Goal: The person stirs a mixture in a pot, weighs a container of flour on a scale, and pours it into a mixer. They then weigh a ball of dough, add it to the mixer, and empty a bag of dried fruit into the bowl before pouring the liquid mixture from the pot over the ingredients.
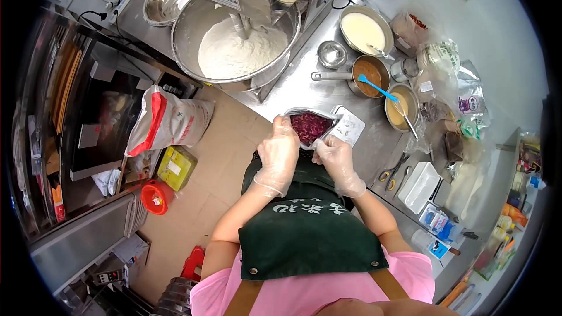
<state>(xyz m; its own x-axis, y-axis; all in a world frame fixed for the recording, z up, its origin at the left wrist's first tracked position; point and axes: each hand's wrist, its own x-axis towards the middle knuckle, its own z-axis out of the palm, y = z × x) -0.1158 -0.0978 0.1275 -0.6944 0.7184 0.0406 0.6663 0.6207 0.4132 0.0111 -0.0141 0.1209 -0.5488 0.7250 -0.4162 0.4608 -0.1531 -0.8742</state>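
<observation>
An opened silvery pouch of dark red-purple dried flakes, resembling flower petals, is held between my gloved hands at the table's front edge. My left hand has its fingers closed on the pouch's left rim. On the opposite side, my right hand pinches the lower right rim. The pouch mouth faces up and stands wide, so its contents show. Just beyond my right hand lies a white flat device, perhaps a kitchen scale, partly covered by the pouch. Both hands wear clear plastic gloves.
A mixer bowl with flour-like powder stands ahead left. Right of it are a saucepan with a blue spatula, a bowl of pale liquid, a bowl of yellow liquid and scissors. A sack stands left.
</observation>
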